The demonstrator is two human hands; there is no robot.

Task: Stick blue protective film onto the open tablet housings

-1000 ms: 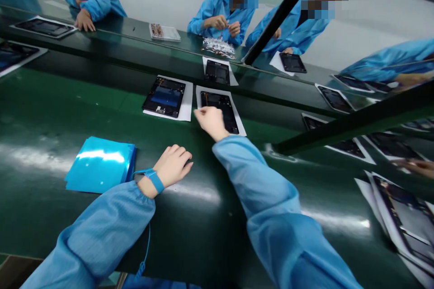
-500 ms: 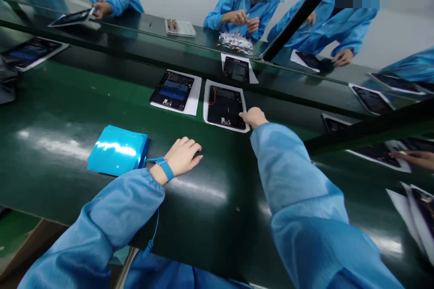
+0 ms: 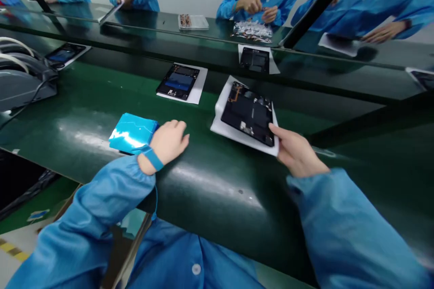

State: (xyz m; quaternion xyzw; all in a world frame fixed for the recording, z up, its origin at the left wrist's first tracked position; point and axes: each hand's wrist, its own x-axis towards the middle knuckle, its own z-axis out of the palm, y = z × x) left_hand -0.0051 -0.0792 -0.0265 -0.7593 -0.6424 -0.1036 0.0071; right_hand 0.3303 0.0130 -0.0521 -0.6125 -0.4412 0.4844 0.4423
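My right hand [image 3: 298,149] pinches the lower right corner of an opened tablet [image 3: 249,113], thumb on top, together with the white sheet [image 3: 222,122] beneath it. The tablet is black, with an orange flex cable at its upper left, and it is tilted with its near edge raised. My left hand [image 3: 169,142], a blue strap around its wrist, rests palm down beside a stack of shiny blue film sheets [image 3: 134,132]. Its fingers are loosely bent and apart, holding nothing. Farther back, a second opened tablet [image 3: 178,82] lies on white paper.
Another tablet [image 3: 254,59] lies on paper at the raised ledge. Across it, co-workers in blue coats handle parts near a pile of small white pieces [image 3: 252,31] and a clear tray [image 3: 193,22]. A grey machine [image 3: 27,76] stands at left; a dark slanted bar [image 3: 318,9] crosses at right.
My right hand has taken hold of the tablet and its white sheet, lifting and tilting them toward me. My left hand has shifted slightly left, to the film stack. The view has turned somewhat.
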